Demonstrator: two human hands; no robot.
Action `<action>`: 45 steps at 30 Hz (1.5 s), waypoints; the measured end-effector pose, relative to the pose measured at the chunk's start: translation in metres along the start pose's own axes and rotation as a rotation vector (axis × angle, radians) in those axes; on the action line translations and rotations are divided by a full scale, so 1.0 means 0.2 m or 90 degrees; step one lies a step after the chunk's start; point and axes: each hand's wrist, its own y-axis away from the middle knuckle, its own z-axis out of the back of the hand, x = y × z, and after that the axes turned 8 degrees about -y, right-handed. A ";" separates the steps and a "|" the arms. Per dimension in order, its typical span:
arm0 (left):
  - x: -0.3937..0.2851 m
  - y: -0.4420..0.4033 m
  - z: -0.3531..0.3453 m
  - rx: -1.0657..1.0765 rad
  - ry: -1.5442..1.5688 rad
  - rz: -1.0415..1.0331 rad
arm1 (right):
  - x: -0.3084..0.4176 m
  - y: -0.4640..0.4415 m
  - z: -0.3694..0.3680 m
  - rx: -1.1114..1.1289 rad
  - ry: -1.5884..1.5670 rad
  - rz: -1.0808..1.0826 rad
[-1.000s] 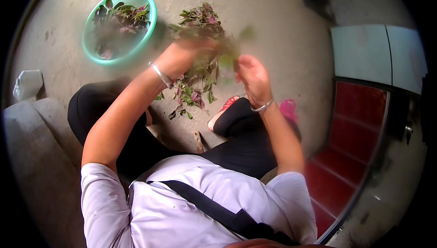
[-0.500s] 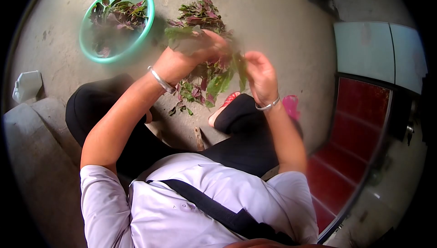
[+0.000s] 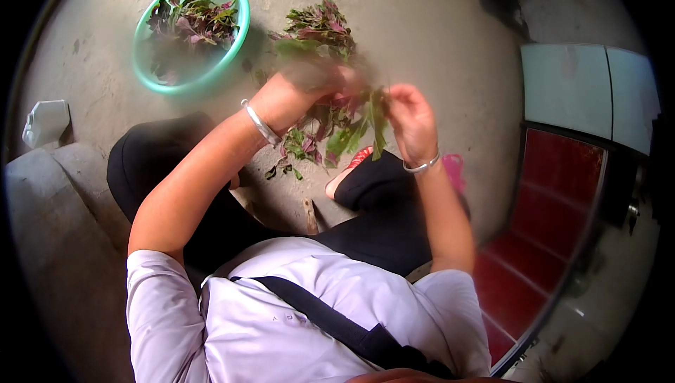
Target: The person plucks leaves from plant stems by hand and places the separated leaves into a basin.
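My left hand (image 3: 320,82) is closed on leafy stems (image 3: 358,126) with green and reddish leaves, which hang down to its right; its fingers are partly blurred. My right hand (image 3: 413,119) is just right of these stems, fingers curled and pinched at their edge. Beneath and beyond my hands, a pile of green and purple leaves (image 3: 323,24) lies on the concrete floor, with loose leaves (image 3: 301,145) nearer to me. At the upper left stands a turquoise basin (image 3: 243,28) with more purple-green leaves (image 3: 197,23) inside.
A whitish plastic container (image 3: 48,123) stands at the far left. Between my legs lies a small wooden piece (image 3: 310,215). Something pink (image 3: 454,172) is beside my right knee. Pale panels (image 3: 566,87) and red tiles (image 3: 555,193) are on the right.
The leafy stems now hang lower between my hands than a second ago. My right hand has moved slightly to the right. The whole view has shifted a little.
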 end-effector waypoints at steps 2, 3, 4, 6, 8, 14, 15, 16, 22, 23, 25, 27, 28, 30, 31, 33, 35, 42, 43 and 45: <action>-0.01 0.00 0.01 0.033 0.031 0.037 | 0.01 0.00 0.01 0.003 0.037 0.012; -0.02 0.00 0.01 0.049 0.047 0.056 | 0.02 0.00 0.00 0.004 0.056 0.018; -0.03 0.00 0.00 0.028 0.055 0.085 | 0.03 0.00 0.00 0.000 0.075 0.026; -0.04 0.01 0.01 0.047 0.099 0.129 | 0.03 0.00 0.02 0.006 0.098 0.035; -0.05 0.01 -0.02 0.069 0.143 0.100 | 0.04 0.00 0.02 0.007 0.120 0.043; -0.06 0.03 -0.02 0.087 0.147 0.195 | 0.06 0.01 0.01 0.030 0.153 0.047; -0.06 0.03 -0.02 0.089 0.140 0.205 | 0.06 0.01 0.01 0.031 0.160 0.047; -0.05 0.02 -0.01 0.124 0.149 0.173 | 0.07 0.01 0.01 0.032 0.167 0.046; 0.04 0.03 0.03 0.146 0.121 0.187 | 0.08 0.01 0.01 0.030 0.194 0.050; 0.05 0.04 0.03 0.146 0.142 0.174 | 0.08 0.01 0.01 0.031 0.201 0.052; 0.04 0.04 0.03 0.142 0.102 0.174 | 0.08 0.00 0.01 0.035 0.198 0.052; 0.05 0.03 0.03 0.151 0.069 0.167 | 0.08 0.00 0.01 0.031 0.202 0.047; 0.07 0.02 0.04 0.161 0.056 0.159 | 0.08 0.00 0.01 0.026 0.208 0.043; 0.08 0.02 0.05 0.167 0.076 0.165 | 0.08 0.01 0.01 0.020 0.216 0.042; 0.06 0.02 0.05 0.163 0.108 0.178 | 0.08 0.01 0.01 0.019 0.217 0.044; 0.05 0.03 0.06 0.151 0.139 0.200 | 0.08 0.01 0.01 0.012 0.218 0.043; 0.04 0.02 0.05 0.133 0.137 0.216 | 0.09 0.01 0.00 0.002 0.218 0.037; 0.01 0.03 0.03 0.139 0.194 0.269 | 0.08 0.01 0.00 0.028 0.220 0.046; 0.01 0.02 0.03 0.125 0.196 0.283 | 0.09 0.02 0.00 0.026 0.224 0.045; 0.02 0.02 0.03 0.117 0.153 0.270 | 0.09 0.02 0.00 0.025 0.233 0.043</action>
